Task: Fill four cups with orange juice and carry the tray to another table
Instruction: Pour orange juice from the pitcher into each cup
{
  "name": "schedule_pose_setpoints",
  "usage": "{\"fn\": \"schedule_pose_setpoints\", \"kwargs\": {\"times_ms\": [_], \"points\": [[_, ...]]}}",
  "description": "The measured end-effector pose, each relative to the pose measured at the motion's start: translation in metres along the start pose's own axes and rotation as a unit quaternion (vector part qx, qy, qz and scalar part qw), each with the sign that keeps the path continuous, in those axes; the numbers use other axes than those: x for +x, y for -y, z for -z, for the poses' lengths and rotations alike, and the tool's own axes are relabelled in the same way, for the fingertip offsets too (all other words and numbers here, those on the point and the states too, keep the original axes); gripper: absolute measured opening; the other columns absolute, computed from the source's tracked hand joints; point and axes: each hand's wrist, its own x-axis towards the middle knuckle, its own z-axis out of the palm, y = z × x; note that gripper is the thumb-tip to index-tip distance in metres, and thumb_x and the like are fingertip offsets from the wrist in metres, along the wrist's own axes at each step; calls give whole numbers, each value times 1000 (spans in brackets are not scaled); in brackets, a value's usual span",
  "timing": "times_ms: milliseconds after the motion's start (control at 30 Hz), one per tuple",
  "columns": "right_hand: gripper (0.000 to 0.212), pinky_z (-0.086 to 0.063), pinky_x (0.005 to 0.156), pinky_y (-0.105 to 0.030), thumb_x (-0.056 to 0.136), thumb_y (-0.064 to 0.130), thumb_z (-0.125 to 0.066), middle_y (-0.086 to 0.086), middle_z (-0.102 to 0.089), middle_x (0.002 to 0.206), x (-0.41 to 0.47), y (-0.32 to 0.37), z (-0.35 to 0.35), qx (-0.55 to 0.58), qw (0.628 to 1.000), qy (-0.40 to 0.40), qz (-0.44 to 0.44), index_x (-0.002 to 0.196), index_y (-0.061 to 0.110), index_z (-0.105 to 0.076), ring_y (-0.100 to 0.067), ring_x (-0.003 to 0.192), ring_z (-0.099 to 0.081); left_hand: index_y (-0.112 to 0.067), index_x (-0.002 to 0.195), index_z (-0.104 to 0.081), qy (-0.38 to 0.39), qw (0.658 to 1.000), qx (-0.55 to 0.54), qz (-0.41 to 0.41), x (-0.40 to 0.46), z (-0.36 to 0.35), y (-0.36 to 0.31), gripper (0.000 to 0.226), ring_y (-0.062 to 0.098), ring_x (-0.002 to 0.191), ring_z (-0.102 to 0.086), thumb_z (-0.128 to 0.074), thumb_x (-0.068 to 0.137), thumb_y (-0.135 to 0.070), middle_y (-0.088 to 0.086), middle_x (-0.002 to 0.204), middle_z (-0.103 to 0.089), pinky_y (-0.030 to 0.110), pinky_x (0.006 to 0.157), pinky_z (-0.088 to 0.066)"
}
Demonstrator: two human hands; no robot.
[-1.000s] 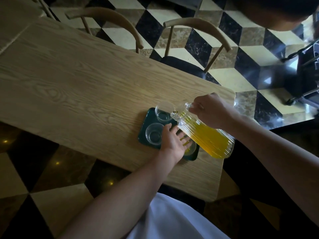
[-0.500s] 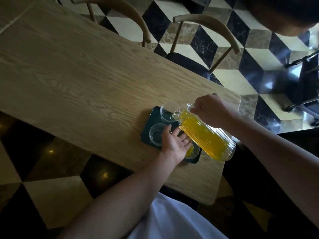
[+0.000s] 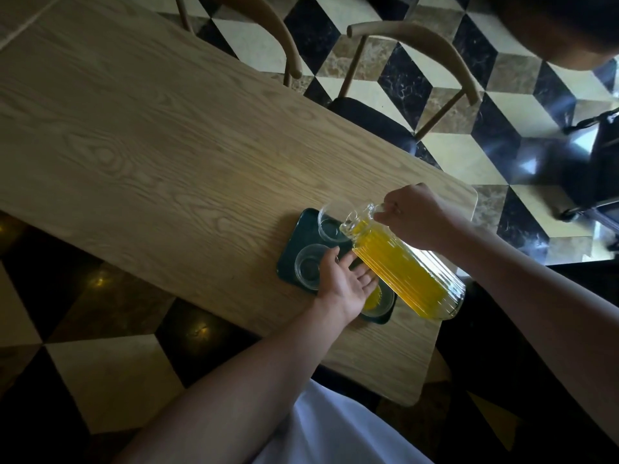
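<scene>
A dark green tray [image 3: 290, 259] lies near the right end of the wooden table [image 3: 150, 155]. On it stand clear cups: an empty far cup [image 3: 330, 221], an empty near-left cup [image 3: 310, 266], and a cup with orange juice [image 3: 380, 298] partly hidden under my left hand. My left hand [image 3: 346, 279] rests flat on the tray between the cups, fingers spread. My right hand [image 3: 418, 214] grips the handle of a ribbed glass pitcher [image 3: 408, 269] of orange juice, tilted with its spout over the far cup. Any fourth cup is hidden behind the pitcher.
Two wooden chairs [image 3: 412, 45] stand at the table's far side on a chequered floor [image 3: 452, 155]. A dark wheeled object [image 3: 599, 169] is at the far right. The table's right edge [image 3: 432, 363] is close to the tray.
The pitcher has tipped a little further toward the far cup. My left hand has stayed on the tray. The view has shifted slightly.
</scene>
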Motion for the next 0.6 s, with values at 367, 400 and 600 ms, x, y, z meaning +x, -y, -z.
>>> {"fn": "schedule_pose_setpoints", "kwargs": {"times_ms": [367,400,600], "points": [[44,-53,60,-40,92,38,-66,-6,-54,66,6,9,-2,-18,999,23,-25,57,18,-47,-31,62,-57,-17,149,-43,-24,1000,7,7,3,2,-2,61,36,141,-40,-28,101,-52,22,149,-47,48,120,-23],[44,-51,59,-38,92,37,-66,-6,-54,66,7,10,-2,-18,999,21,-26,58,17,-47,-30,62,-55,-17,148,-44,-25,1000,6,7,2,3,-3,61,36,140,-41,-29,101,-52,22,149,-47,48,120,-24],[44,-57,62,-45,93,35,-64,-8,-55,68,13,13,-4,-28,999,32,-20,57,16,-47,-34,65,-61,-17,152,-37,-30,999,6,14,0,2,-4,61,36,143,-38,-28,102,-51,22,153,-42,49,120,-23]]}}
